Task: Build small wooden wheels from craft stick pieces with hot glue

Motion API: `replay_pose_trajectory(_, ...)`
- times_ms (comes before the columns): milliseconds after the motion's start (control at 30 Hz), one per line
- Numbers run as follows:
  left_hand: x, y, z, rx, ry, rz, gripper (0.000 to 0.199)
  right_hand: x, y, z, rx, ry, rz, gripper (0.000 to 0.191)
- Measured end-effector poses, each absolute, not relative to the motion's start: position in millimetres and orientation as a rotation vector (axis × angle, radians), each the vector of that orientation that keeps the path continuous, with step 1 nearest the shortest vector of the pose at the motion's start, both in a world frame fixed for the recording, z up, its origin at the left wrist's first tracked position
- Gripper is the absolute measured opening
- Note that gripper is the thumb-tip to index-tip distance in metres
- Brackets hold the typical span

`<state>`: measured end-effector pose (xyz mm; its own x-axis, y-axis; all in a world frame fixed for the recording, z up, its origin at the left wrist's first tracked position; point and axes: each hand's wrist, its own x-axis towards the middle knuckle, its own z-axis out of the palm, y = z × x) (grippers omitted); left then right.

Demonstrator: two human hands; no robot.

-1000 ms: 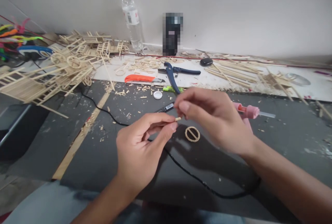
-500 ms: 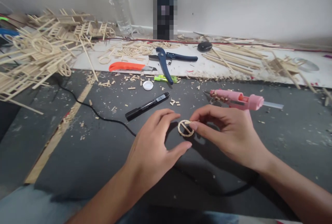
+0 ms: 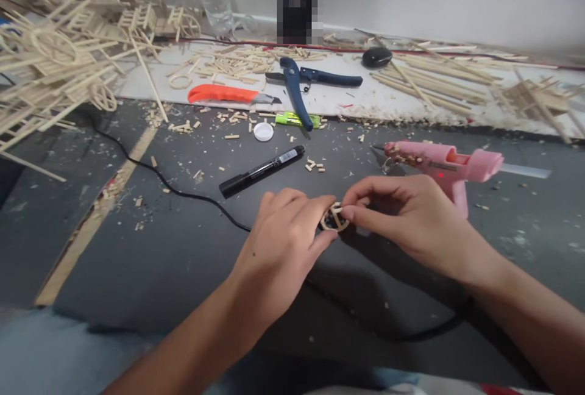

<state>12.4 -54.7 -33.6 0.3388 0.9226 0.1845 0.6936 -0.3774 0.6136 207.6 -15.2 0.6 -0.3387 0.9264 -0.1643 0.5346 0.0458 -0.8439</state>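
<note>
A small round wooden wheel point(image 3: 333, 219) with stick spokes lies on the dark work surface between my two hands. My left hand point(image 3: 283, 242) closes on its left side with fingertips and thumb. My right hand point(image 3: 402, 221) pinches its right side, pressing a short stick piece into the ring. Both hands touch the wheel; the stick piece is mostly hidden by my fingers.
A pink glue gun point(image 3: 443, 166) stands just behind my right hand, its black cord point(image 3: 183, 195) running under my arms. A black marker point(image 3: 262, 170), white cap point(image 3: 264, 131), blue pliers point(image 3: 299, 90), orange knife point(image 3: 223, 94) and stick models point(image 3: 64, 60) lie beyond.
My hands dropped from mid-air to the surface; the short stick they held was brought to the wheel. Both hands now close on the wheel. The view tilted down and nearer.
</note>
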Motion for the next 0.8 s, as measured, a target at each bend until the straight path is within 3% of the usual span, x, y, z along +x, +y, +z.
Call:
replay_pose_trajectory(167,12,-61,-21,1.352,1.325,0.947,0.025,206,-18,9,-1.323,-1.757,1.39,0.014)
replay_pose_trajectory(333,13,-61,-5,0.722,1.098,0.962,0.02,205,-28,14,-1.267,-1.746,1.286,0.007)
replay_pose_trajectory(600,7,-59,-1,0.579,1.002,0.951,0.014,207,-39,10,-1.213,-1.92,0.731,0.013)
replay_pose_trajectory(800,7,-58,2,0.599,1.003,0.973,0.019,204,-42,16,-1.115,-2.102,0.549,0.011)
